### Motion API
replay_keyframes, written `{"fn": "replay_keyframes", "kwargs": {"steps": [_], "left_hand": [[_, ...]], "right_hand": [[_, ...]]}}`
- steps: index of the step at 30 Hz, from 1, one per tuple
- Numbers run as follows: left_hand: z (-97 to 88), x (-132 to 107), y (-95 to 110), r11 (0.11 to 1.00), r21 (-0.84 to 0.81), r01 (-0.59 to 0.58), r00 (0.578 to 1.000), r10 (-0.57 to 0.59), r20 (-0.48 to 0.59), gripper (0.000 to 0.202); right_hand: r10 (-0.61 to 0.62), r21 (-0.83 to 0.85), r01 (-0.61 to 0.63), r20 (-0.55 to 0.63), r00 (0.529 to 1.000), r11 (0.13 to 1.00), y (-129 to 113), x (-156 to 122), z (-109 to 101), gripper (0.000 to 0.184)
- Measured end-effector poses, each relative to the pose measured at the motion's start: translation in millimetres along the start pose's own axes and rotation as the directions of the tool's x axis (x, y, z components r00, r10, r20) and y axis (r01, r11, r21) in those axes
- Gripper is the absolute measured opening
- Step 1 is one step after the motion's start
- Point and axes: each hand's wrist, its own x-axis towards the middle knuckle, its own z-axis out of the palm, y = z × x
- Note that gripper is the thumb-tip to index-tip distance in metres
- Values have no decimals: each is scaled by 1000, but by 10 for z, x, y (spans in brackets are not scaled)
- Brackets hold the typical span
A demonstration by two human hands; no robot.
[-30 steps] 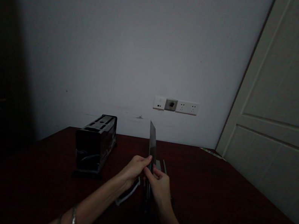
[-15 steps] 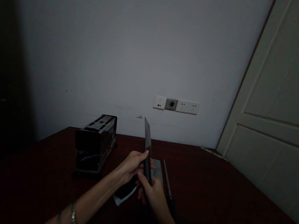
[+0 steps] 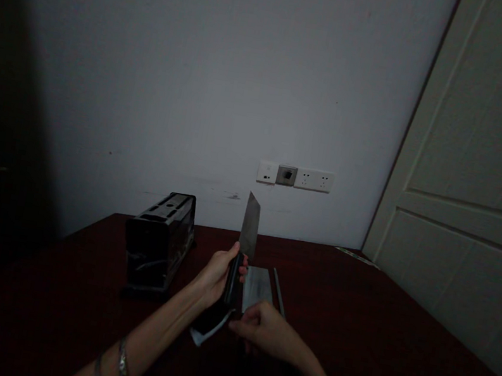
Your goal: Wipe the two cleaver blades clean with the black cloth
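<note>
My left hand (image 3: 216,274) is closed round the dark handle of a broad-bladed knife (image 3: 249,231) and holds it upright, tip up, its flat side towards me. My right hand (image 3: 264,333) hovers lower and to the right, just above the table, with its fingers curled; what they hold, if anything, is hidden in the gloom. A pale cloth or paper (image 3: 206,332) shows beneath my left wrist. Past my right hand, a second flat blade (image 3: 258,284) lies on the table with a thin steel rod (image 3: 279,290) beside it.
A black knife block (image 3: 158,242) stands on the dark red table (image 3: 375,337) to the left of my hands. A white wall with a row of sockets (image 3: 295,177) is behind. A pale door (image 3: 486,189) closes off the right side. The room is dim.
My right hand has let go of the knife and dropped towards the table. The left hand now holds the knife alone, and the blade has turned to show its flat side.
</note>
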Motion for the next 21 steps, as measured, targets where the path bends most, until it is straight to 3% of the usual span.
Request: {"fn": "replay_keyframes", "kwargs": {"steps": [3, 5, 8, 13, 21], "left_hand": [[-22, 15, 33, 995, -88, 55, 998, -55, 0, 37], [-39, 20, 55, 988, -130, 81, 997, -82, 1, 38], [-59, 8, 96, 982, -159, 107, 994, -111, -19, 37], [-70, -8, 139, 978, -154, 139, 987, -149, -61, 37], [-113, 46, 123, 978, -98, 183, 982, -186, -30, 38]], "right_hand": [[-186, -338, 97, -239, 953, 936, 60, 42, 78, 18], [-379, -550, 209, -217, 900, 809, 70, 71, 156, 14], [-543, -650, 379, -62, 838, 659, 58, 124, 260, 29], [-567, -602, 472, 38, 823, 644, 33, 291, 380, 67], [-458, -608, 331, -60, 887, 722, 99, 569, 677, 77]]}}
